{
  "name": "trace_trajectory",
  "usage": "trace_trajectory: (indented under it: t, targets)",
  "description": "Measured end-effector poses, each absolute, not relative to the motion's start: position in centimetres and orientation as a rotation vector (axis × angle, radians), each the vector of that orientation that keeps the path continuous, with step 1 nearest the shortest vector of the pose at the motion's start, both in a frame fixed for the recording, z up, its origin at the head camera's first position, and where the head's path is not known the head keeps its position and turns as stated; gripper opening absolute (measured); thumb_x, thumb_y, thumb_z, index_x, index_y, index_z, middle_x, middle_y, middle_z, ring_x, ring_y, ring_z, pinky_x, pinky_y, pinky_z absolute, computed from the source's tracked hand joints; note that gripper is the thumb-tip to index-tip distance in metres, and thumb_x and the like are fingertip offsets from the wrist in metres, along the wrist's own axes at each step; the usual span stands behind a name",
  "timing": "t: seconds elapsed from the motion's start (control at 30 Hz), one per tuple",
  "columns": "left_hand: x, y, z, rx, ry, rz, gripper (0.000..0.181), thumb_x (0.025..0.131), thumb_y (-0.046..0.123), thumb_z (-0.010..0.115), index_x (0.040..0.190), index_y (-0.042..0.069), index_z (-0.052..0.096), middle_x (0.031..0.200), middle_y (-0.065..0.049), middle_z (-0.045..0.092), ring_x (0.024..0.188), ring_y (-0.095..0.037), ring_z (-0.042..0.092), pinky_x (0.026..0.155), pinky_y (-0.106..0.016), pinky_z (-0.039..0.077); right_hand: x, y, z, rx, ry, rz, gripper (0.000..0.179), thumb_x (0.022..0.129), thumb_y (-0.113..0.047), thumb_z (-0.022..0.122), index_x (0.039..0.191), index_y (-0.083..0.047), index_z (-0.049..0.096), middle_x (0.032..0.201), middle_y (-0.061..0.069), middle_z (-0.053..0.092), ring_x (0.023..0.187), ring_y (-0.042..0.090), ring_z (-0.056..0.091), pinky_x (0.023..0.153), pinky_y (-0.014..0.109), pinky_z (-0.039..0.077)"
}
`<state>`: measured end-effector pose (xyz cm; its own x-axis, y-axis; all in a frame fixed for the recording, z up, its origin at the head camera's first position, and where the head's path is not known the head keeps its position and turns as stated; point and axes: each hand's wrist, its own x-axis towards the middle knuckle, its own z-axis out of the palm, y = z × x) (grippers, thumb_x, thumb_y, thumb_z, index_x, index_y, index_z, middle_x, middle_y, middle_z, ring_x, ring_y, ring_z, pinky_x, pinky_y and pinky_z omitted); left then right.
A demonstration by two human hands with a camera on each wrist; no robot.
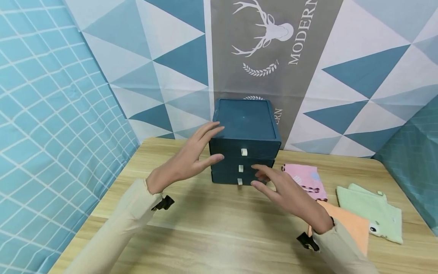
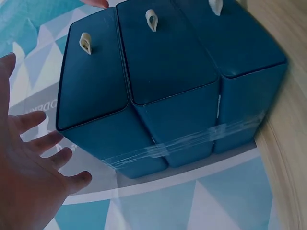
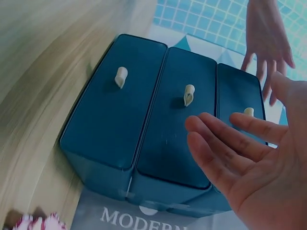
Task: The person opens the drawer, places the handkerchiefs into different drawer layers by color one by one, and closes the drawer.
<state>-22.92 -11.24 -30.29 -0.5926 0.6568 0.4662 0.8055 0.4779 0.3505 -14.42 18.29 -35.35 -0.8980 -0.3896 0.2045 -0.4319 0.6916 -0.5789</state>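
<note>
A dark blue three-drawer box stands at the back of the table, with a small pale loop tab on each drawer front. My left hand hovers before its left side, fingers stretched out and thumb apart, holding nothing. In the left wrist view that hand is beside the box, whose side carries clear tape. My right hand is in front of the lower right drawers, its fingers loosely bent. The right wrist view shows this palm with nothing in it; whether it touches the box I cannot tell.
To the right lie a folded pink cloth, an orange cloth partly behind the right forearm, and a pale green cloth. A patterned curtain hangs right behind the box. The wooden table extends in front.
</note>
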Motion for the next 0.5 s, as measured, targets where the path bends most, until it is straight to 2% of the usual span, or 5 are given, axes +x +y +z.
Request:
trace_trajectory:
  t: [0.1, 0.2, 0.33, 0.43, 0.5]
  targets:
    - [-24.0, -10.5, -30.0, -1.256, -2.469, -0.841, 0.075, 0.099, 0.062, 0.045, 0.156, 0.016, 0.034, 0.165, -0.005, 0.020, 0.153, -0.026, 0.011, 0.116, -0.061, 0.021, -15.4, 17.9, -35.2, 0.714, -2.806, 1.092, 0.057, 0.102, -0.051, 0.050, 0.145, -0.015, 0.050, 0.119, -0.003, 0.067, 0.101, 0.007, 0.065, 0.087, 0.037, 0.054]
    - [-25.0, -9.9, -29.7, -1.265, -2.497, -0.875, 0.075, 0.098, 0.064, 0.043, 0.155, 0.015, 0.037, 0.165, -0.004, 0.020, 0.153, -0.025, 0.009, 0.116, -0.062, 0.019, -16.2, 17.6, -35.1, 0.714, -2.788, 1.174, 0.056, 0.102, -0.052, 0.048, 0.145, -0.016, 0.050, 0.116, -0.005, 0.067, 0.097, 0.007, 0.066, 0.084, 0.033, 0.055]
    - [-26.3, -9.3, -29.0, -1.261, -2.509, -0.948, 0.069, 0.099, 0.061, 0.046, 0.149, 0.015, 0.047, 0.164, -0.002, 0.025, 0.152, -0.019, 0.013, 0.116, -0.059, 0.022, -17.4, 17.0, -35.2, 0.714, -2.732, 1.395, 0.050, 0.105, -0.046, 0.047, 0.144, -0.016, 0.051, 0.113, 0.007, 0.068, 0.092, 0.018, 0.069, 0.078, 0.036, 0.058]
    - [-27.2, -9.1, -28.3, -1.256, -2.507, -0.970, 0.062, 0.099, 0.058, 0.049, 0.143, 0.015, 0.055, 0.161, -0.001, 0.031, 0.151, -0.016, 0.019, 0.116, -0.057, 0.024, -18.4, 16.4, -35.4, 0.730, -2.654, 1.631, 0.045, 0.106, -0.040, 0.046, 0.140, -0.010, 0.053, 0.110, 0.017, 0.068, 0.085, 0.026, 0.070, 0.071, 0.040, 0.059]
    - [-27.6, -8.9, -28.0, -1.271, -2.513, -0.959, 0.058, 0.100, 0.056, 0.051, 0.140, 0.015, 0.058, 0.159, -0.001, 0.035, 0.150, -0.015, 0.023, 0.116, -0.054, 0.026, -18.9, 16.0, -35.5, 0.730, -2.599, 1.774, 0.045, 0.107, -0.039, 0.046, 0.136, -0.007, 0.056, 0.107, 0.019, 0.068, 0.082, 0.029, 0.070, 0.067, 0.041, 0.060]
